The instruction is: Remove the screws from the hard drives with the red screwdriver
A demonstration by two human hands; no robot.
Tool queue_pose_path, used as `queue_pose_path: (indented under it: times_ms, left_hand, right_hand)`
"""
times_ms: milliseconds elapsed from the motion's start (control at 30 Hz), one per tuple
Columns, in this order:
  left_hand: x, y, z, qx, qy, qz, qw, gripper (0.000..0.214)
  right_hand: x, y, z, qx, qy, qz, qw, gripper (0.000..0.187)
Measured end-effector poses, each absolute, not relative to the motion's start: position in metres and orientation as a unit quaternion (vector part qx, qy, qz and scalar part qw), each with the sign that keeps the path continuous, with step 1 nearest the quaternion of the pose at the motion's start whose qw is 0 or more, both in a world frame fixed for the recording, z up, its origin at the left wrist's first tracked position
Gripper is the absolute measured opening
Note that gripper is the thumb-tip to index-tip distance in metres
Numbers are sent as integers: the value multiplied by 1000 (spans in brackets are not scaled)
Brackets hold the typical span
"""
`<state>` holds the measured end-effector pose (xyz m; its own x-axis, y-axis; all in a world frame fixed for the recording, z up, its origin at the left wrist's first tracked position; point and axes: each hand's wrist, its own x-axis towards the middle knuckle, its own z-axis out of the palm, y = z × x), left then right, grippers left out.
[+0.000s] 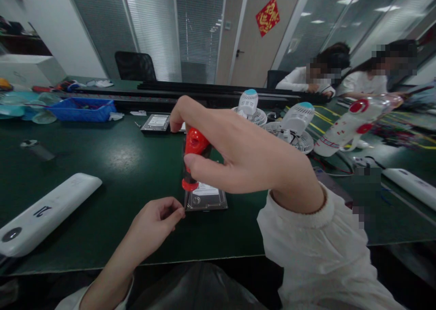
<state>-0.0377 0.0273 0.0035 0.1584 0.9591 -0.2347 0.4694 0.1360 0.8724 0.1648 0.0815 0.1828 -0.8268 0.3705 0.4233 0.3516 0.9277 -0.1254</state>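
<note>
My right hand (235,151) is wrapped around the red and black handle of a screwdriver (196,142), which points down. Its thin shaft comes down at the near left corner of a hard drive (211,201) lying on the green table, label side up. Much of the drive is hidden beneath my right hand. My left hand (160,217) is closed, thumb and forefinger pinched together beside the screwdriver's tip at that corner. Whatever is between those fingertips is too small to make out.
A second hard drive (156,122) lies farther back. A blue bin (81,109) and white device marked 21 (51,212) are on the left. White fans (296,123) and a bottle (344,130) stand to the right. Two people sit across the table at the far right.
</note>
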Motion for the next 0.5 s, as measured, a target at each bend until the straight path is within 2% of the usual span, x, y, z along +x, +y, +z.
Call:
queue_pose_path:
  times_ms: [167, 367, 500]
  left_hand:
    - [-38, 28, 4, 601, 588, 272, 469, 33]
    - [-38, 28, 7, 603, 586, 278, 465, 32]
    - [-38, 28, 8, 597, 586, 284, 468, 31]
  right_hand:
    - [165, 77, 185, -259, -944, -11, 205, 28]
    - [166, 78, 186, -208, -957, 14, 202, 28]
    - [167, 80, 185, -252, -947, -8, 199, 36]
